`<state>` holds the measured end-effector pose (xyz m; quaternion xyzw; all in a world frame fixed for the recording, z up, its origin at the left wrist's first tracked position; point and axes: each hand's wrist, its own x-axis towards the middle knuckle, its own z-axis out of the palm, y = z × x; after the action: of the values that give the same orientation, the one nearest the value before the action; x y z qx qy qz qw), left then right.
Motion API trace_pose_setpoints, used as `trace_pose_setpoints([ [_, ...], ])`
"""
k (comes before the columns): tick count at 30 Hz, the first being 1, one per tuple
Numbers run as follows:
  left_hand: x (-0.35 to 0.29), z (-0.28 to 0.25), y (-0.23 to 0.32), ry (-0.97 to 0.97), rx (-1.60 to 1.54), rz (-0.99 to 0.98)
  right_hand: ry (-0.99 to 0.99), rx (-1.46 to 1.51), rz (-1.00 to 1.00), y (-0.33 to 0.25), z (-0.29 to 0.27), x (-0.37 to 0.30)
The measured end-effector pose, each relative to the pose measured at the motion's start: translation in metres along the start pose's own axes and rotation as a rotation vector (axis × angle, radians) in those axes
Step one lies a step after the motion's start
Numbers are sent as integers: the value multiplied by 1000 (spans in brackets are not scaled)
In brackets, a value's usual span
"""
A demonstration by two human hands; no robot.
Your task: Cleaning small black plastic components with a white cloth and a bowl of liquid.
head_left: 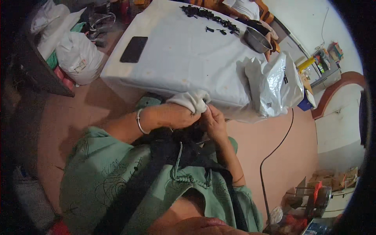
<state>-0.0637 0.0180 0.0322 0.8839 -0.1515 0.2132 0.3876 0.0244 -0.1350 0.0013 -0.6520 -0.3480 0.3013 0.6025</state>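
A bunched white cloth [188,99] is gripped in my left hand [178,117], just off the near edge of the table. My right hand [215,123] meets it at the cloth's right end, thumb and fingers pinched together. A small dark spot shows between the cloth and those fingertips, too small to name. Both hands are close together in front of my body, below the tabletop's front edge.
The table [176,58] has a white cover. On it lie a black flat tablet-like device [133,49], several small black pieces [211,17], a metal bowl [257,39] and a white plastic bag [274,86]. Another person [244,8] sits beyond. A black cable [270,156] crosses the floor.
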Motion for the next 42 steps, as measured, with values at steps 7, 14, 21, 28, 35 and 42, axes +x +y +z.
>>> trace_pose_setpoints([
  [7,64,-65,-53,-108,172,-199,270,-233,-90,1,-42,15],
  [14,178,-84,-184,-105,579,-432,279,-420,-140,15,-75,40],
  [21,267,-101,-319,-69,426,-783,535,-400,18,-7,-154,97],
  [28,342,-134,-354,88,431,-986,254,-798,-92,5,-170,131],
  [35,341,-126,-366,427,841,-840,282,-729,-3,2,-160,138],
  [42,399,-157,-359,-147,960,-714,509,-786,-76,-2,-161,235],
])
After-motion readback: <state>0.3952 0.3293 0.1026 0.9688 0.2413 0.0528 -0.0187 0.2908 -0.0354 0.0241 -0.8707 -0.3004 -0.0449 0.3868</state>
